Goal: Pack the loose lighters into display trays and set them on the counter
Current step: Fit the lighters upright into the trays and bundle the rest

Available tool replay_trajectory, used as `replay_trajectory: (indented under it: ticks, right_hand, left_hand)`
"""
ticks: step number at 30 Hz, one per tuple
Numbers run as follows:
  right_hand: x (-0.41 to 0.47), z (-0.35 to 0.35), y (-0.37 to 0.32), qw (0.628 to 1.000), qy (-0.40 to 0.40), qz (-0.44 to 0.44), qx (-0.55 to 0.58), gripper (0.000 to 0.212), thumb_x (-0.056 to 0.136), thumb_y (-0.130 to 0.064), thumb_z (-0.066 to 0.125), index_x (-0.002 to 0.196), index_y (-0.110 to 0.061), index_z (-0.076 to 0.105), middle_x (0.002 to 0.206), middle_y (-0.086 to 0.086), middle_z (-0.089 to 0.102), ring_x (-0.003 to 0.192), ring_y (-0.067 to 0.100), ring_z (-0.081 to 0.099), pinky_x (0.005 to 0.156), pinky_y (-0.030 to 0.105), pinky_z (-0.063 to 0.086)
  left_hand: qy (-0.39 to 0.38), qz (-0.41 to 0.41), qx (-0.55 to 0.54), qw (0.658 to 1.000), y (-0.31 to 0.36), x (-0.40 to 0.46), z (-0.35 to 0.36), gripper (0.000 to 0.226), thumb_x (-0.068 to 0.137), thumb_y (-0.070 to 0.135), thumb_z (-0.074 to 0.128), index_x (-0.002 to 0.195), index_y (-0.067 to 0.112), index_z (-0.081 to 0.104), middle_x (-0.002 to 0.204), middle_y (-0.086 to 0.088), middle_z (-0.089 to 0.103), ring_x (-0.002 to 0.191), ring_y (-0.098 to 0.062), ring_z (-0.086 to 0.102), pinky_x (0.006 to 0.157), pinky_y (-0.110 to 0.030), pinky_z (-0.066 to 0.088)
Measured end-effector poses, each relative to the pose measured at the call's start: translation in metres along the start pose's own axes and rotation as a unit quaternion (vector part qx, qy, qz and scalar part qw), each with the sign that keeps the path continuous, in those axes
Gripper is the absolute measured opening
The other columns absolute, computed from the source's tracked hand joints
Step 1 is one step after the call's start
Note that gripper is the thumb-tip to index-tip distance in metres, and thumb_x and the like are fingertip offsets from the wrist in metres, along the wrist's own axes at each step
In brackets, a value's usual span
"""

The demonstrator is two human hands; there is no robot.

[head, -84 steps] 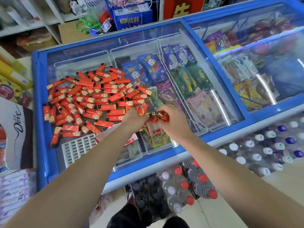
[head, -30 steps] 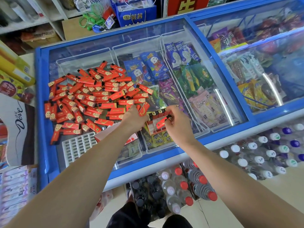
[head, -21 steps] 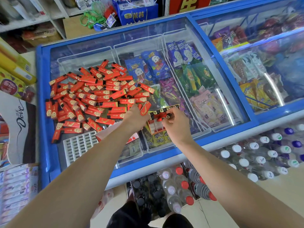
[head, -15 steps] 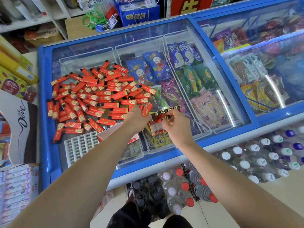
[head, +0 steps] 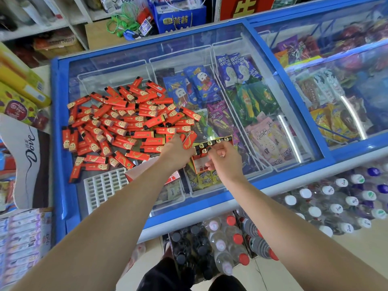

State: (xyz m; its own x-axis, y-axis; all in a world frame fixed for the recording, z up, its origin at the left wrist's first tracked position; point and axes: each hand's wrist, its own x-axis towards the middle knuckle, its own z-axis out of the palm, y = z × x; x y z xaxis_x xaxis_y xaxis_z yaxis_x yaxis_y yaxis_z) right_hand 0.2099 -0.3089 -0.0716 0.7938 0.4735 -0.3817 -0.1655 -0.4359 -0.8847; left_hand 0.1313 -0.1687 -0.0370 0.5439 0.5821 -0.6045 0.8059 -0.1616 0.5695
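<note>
Head view: left hand (head: 177, 153) grips the display tray (head: 206, 155) while right hand (head: 225, 159) pinches a lighter (head: 206, 149) into the row. Loading is under way; next move likely calls for another from the loose pile (head: 126, 122)

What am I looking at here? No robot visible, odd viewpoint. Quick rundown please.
There is no machine: a person wears a wide-angle camera on the head, looking down at their own bare arms. This is that one view.

They stand at a blue chest freezer whose glass lid serves as a counter. A pile of loose red lighters lies on the glass, with an empty white grid insert nearer the person. Ice cream packs show through the glass below.

Both hands work at a small red display tray with a row of lighters standing in it. The left hand steadies its side; the right hand pinches at the lighter tops.
</note>
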Motion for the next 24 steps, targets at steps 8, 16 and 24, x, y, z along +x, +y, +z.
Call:
replay_trajectory:
  ticks: [8,16,24]
  right_hand:
    - [0.005,0.003,-0.004,0.999,0.023,0.043,0.011,0.013,0.093,-0.021,0.066,0.09,-0.011,0.058,0.085,0.016,0.068,0.051,0.014,0.061,0.052,0.032,0.051]
    - [0.003,-0.01,-0.039,0.998,-0.021,-0.035,0.057,0.009,0.096,-0.019,0.063,0.105,-0.02,0.065,0.084,0.001,0.061,0.06,0.018,0.059,0.047,0.024,0.042]
    - [0.007,-0.015,-0.048,0.996,-0.075,-0.044,0.035,0.03,0.089,-0.025,0.076,0.117,-0.027,0.064,0.096,0.006,0.067,0.064,0.011,0.064,0.049,0.023,0.047]
  left_hand:
    - [0.002,0.021,-0.003,1.0,0.0,-0.001,-0.001,0.056,0.095,0.022,0.063,0.143,0.008,0.038,0.098,-0.016,0.071,0.085,-0.033,0.073,0.077,-0.047,0.062]
    - [-0.014,0.103,-0.039,0.994,0.002,-0.008,-0.004,0.025,0.094,0.029,0.069,0.109,0.014,0.055,0.08,-0.006,0.071,0.062,-0.015,0.069,0.067,-0.04,0.063]
    - [-0.032,0.144,-0.014,0.989,0.016,-0.017,-0.008,0.039,0.075,0.04,0.073,0.107,0.025,0.057,0.09,-0.004,0.07,0.077,-0.025,0.071,0.069,-0.053,0.061]
